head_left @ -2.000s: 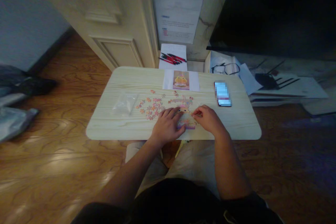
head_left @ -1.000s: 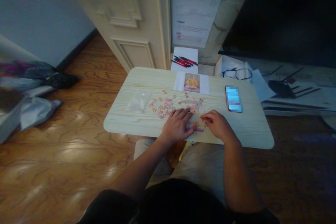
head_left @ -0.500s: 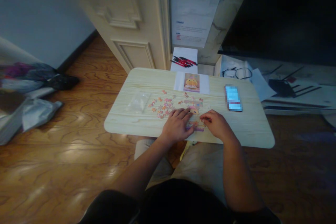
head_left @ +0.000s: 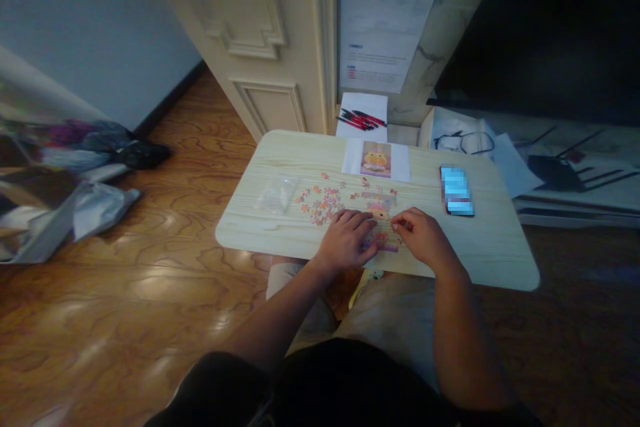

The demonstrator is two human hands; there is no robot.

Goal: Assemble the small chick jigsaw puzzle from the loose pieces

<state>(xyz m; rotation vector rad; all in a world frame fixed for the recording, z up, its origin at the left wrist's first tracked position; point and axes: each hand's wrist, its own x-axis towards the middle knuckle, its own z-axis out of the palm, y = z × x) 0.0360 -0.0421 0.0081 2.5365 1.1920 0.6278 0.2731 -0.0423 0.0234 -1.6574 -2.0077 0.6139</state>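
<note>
A partly joined jigsaw puzzle (head_left: 382, 213) lies near the front edge of the small table. My left hand (head_left: 349, 238) rests flat over its left side, fingers stretched out, hiding part of it. At the puzzle's right edge, my right hand (head_left: 421, 235) pinches with thumb and forefinger; a small jigsaw piece seems to be between the tips. Loose jigsaw pieces (head_left: 327, 203) are scattered to the left of the puzzle, and a few lie above it. Behind stands a sheet with a printed picture (head_left: 377, 159) of a yellow figure, lying flat on the tabletop.
The pale wooden table (head_left: 495, 253) has rounded corners. A clear plastic bag (head_left: 278, 194) lies on its left, a phone (head_left: 457, 191) with a lit screen on its right. Red and black pens (head_left: 362, 120) sit on paper beyond the far edge. A router (head_left: 555, 173) stands at right.
The whole view has shifted, so the table appears farther right. My right hand stays pinched at the puzzle's right edge, and my left hand still lies on the puzzle.
</note>
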